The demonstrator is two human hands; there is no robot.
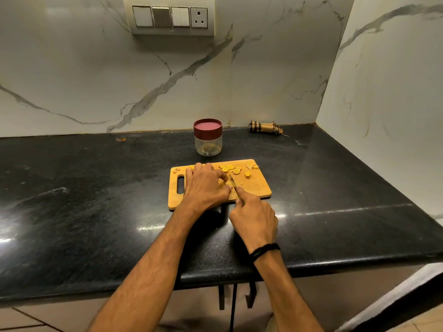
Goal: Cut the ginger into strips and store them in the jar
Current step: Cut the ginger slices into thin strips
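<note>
The ginger piece (225,183) being cut lies near the middle of the wooden cutting board (255,188). It is mostly hidden under fingertips, so its long axis cannot be told. The left hand (206,188) lies palm down over it, with curled fingers and thumb pinching it against the board and the forearm running in from 7 o'clock. Just beside it at 3 o'clock, the one knife (232,181) has its blade on the piece, with its long axis and tip pointing toward 11 o'clock. The right hand (255,216) is wrapped round the handle with the forefinger stretched along the blade's back. A black wristband (265,250) circles that wrist, and the forearm comes in from 5 o'clock. About half a dozen ginger slices (230,167) lie scattered toward the board's 1 o'clock corner. One thin strip (241,182) lies just right of the blade. The board's long axis runs 9 to 3, with the handle slot at 9. One clear jar (208,142) with its red lid on stands upright at 12 o'clock, just beyond the board on the black countertop (96,200), and holds a few yellowish bits. A rolled checked cloth (263,127) lies at 1 o'clock against the marble wall.
</note>
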